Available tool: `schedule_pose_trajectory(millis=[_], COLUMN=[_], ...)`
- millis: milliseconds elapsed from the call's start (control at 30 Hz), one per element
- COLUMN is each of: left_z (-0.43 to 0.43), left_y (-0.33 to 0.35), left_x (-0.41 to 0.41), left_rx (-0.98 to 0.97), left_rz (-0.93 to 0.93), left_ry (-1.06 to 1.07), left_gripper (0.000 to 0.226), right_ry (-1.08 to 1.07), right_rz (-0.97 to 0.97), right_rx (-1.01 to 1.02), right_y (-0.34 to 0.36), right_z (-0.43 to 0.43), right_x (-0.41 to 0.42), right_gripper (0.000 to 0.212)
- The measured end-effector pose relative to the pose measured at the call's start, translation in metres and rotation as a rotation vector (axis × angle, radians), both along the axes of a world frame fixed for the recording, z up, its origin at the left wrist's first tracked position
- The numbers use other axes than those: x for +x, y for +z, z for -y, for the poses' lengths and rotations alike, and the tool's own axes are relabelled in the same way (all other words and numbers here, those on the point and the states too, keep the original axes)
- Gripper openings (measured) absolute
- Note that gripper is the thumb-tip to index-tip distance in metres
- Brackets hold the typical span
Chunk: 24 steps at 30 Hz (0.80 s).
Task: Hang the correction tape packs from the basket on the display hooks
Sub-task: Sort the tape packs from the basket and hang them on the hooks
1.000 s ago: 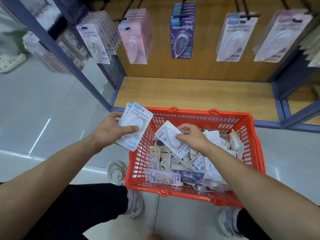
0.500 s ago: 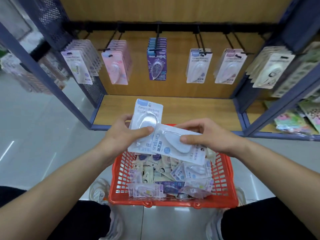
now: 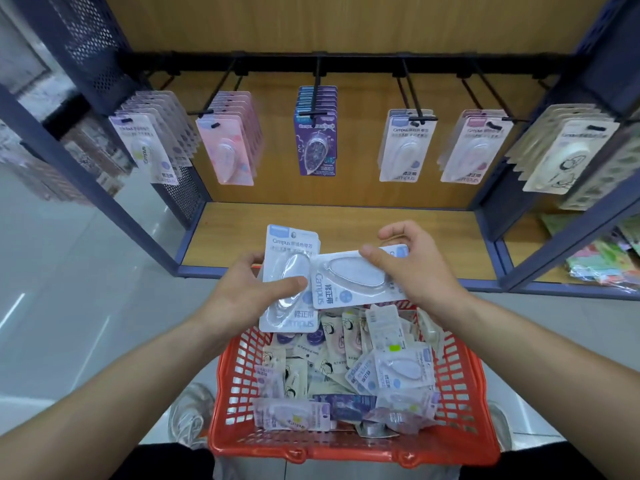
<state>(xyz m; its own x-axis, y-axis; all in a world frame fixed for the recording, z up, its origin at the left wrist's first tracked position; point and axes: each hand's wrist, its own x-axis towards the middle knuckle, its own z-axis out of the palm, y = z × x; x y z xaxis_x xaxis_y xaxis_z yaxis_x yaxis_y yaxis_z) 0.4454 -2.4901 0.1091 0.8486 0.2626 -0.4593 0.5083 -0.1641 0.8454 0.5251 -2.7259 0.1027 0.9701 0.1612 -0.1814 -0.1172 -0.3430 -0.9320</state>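
1. The left hand [image 3: 239, 292] is raised above the far rim of the red basket [image 3: 346, 452], with its forearm coming up from the lower left. Its grip is closed on an upright pack [image 3: 289, 251]: the thumb lies across the clear blister and the fingers are behind the card.
2. The right hand [image 3: 419, 271] is above the same rim, just to the right. It pinches a sideways pack [image 3: 356, 280], thumb on the front and fingers curled over the top edge. This pack's left end overlaps the upright pack.
3. The basket sits on the floor [image 3: 69, 289] below both hands, between the person's shoes [image 3: 190, 417]. It holds a jumble of loose packs [image 3: 391, 372].
4. Beyond the basket is a wooden shelf [image 3: 346, 220] in a blue metal frame.
5. Above the shelf, black hooks [image 3: 317, 98] on a rail carry rows of hung packs [image 3: 401, 147] in lilac, pink, purple, white and cream.
6. The floor left of the basket is grey and glossy.
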Motion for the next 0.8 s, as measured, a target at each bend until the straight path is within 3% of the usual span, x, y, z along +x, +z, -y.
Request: schedule_pose_trajectory(millis=[100,267,400,567,633,700,800], left_z=[-0.003,-0.014,-0.016,-0.008,-0.002,0.006,0.017], left_y=[-0.007,-0.012,-0.012,-0.009,-0.005,-0.002,0.003], left_x=[0.001,0.005,0.006,0.007,0.010,0.013,0.020], left_rx=[0.022,0.029,0.013,-0.038,-0.062,-0.081,-0.086], left_rz=[-0.017,-0.023,-0.021,-0.020,0.000,0.012,0.031], left_ry=[0.013,0.008,-0.049,-0.130,-0.142,-0.152,-0.141], left_gripper=[0.062,0.061,0.059,0.070,0.063,0.055,0.064], right_ry=[0.102,0.278,0.061,-0.096,-0.132,-0.174,-0.141], right_rz=[-0.035,-0.142,-0.159,-0.142,-0.123,-0.074,-0.061], right_rx=[0.002,0.027,0.250,0.415,0.453,0.455,0.418], right_y=[-0.002,-0.004,-0.008,-0.005,-0.001,0.004,0.012], right_z=[-0.003,0.000,-0.006,-0.011,-0.013,-0.014,-0.013], right_x=[0.004,0.019,0.030,0.035,0.033,0.032,0.034], right_gripper=[0.027,0.058,0.059,0.025,0.015,0.016,0.037])
